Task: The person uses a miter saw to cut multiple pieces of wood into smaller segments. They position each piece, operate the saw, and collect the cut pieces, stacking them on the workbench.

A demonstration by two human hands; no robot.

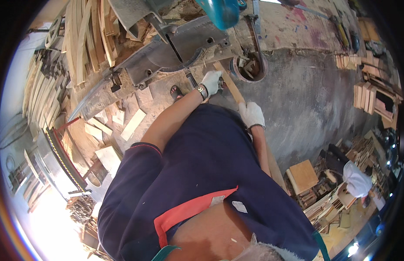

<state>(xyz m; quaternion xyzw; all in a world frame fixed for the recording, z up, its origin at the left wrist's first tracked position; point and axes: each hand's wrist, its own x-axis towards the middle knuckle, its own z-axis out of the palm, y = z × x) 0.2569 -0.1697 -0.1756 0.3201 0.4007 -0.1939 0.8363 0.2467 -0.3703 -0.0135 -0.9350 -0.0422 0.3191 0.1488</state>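
Observation:
My left hand (pixel 211 82), in a white knitted glove with a metal watch at the wrist, is closed beside a long wooden strip (pixel 230 86). A small dark thing shows at its fingers, too little of it to name. My right hand (pixel 252 115), gloved the same way, grips the strip farther along. The strip slants from near the saw's base back past my right forearm, where a lower length (pixel 277 172) shows. Ahead stands a power saw with a teal housing (pixel 220 15) and a grey metal base (pixel 167 54).
A round container (pixel 259 76) with wood offcuts stands just beyond the strip. Curved wooden pieces (pixel 82 39) are stacked at the far left, and cut boards (pixel 133 124) lie on the floor. Wooden blocks (pixel 364 96) sit at the right. Another person in white (pixel 357 178) is at the lower right.

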